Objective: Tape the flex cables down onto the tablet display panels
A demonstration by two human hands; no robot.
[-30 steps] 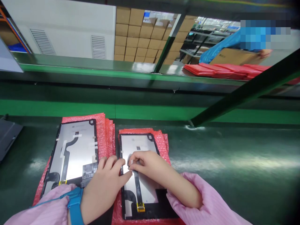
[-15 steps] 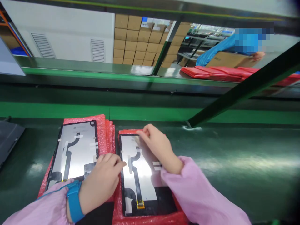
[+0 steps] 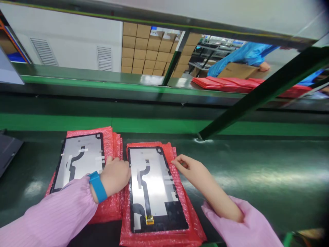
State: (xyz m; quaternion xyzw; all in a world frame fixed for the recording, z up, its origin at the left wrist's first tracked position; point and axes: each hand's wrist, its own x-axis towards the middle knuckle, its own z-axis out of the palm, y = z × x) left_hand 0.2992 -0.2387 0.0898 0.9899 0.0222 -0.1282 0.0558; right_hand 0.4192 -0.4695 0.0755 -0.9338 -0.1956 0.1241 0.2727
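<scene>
The left hand (image 3: 115,176) bends beside the panel (image 3: 156,183), grip hidden; the right hand (image 3: 196,170) pinches fingertips together by the right edge of the wrap (image 3: 164,237).

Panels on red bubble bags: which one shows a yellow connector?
The right panel: its yellow connector shows near the bottom edge. The left panel has its lower part hidden behind the left sleeve.

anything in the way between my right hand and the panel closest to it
Nothing visible: the right hand is just beside the panel, with only flat red bubble wrap showing between them.
</scene>
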